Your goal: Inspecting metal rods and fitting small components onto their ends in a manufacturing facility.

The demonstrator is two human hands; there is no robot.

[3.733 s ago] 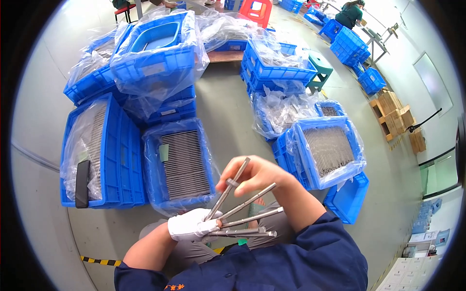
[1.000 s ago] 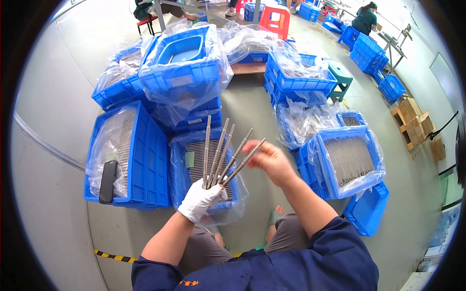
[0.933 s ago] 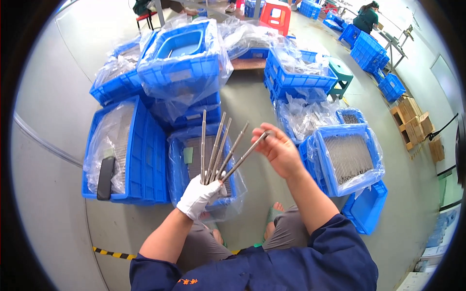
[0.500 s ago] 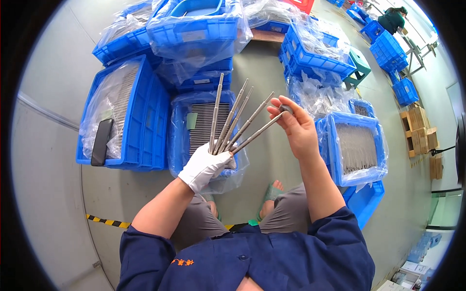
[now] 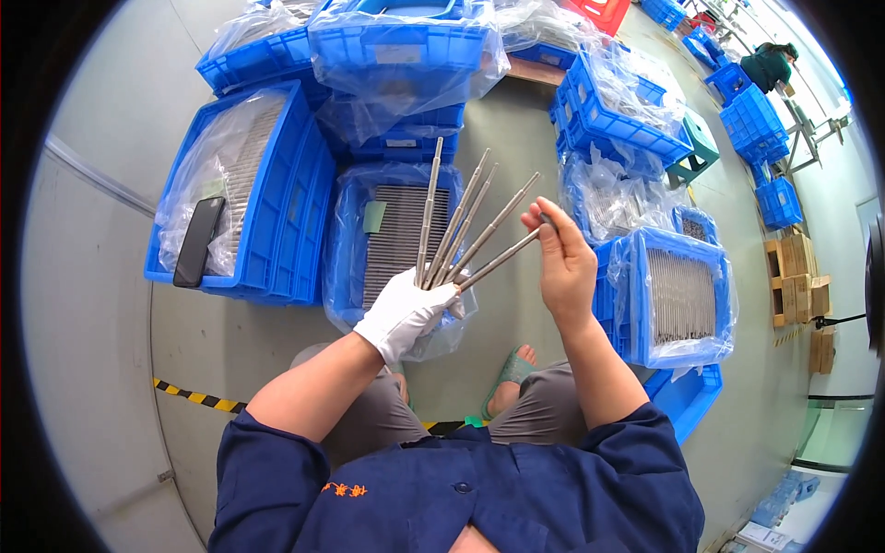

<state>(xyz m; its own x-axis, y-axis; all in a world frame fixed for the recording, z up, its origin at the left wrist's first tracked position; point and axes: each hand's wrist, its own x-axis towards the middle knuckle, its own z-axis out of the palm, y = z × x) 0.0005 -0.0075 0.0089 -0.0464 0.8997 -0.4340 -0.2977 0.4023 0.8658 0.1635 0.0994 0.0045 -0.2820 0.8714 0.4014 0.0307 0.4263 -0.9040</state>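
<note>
In a white glove, my left hand [image 5: 406,313] is closed around the lower ends of several slim metal shafts [image 5: 468,217], which fan upward and apart. Each shaft has stepped sections along its length. The rightmost shaft [image 5: 502,258] leans furthest over, its tip reaching the fingers of my right hand [image 5: 567,272]. That hand is bare and pinches a small dark part [image 5: 546,219] at the tip, mostly hidden by the fingers. Behind the gloved hand, a lined blue crate [image 5: 341,267] holds rows of similar shafts, with a green slip [image 5: 374,217] on them.
Blue crates [image 5: 290,230] of shafts stand at left, a black phone [image 5: 199,241] lying on top. More plastic-lined crates [image 5: 627,304] stand at right, near a green stool [image 5: 698,152]. Cardboard boxes [image 5: 793,276] line the far right. A person [image 5: 767,67] works in the distance.
My right thumb and fingers have shifted around the small dark part, which was plainly visible as a round piece before and is now mostly covered. The view has shifted slightly.
</note>
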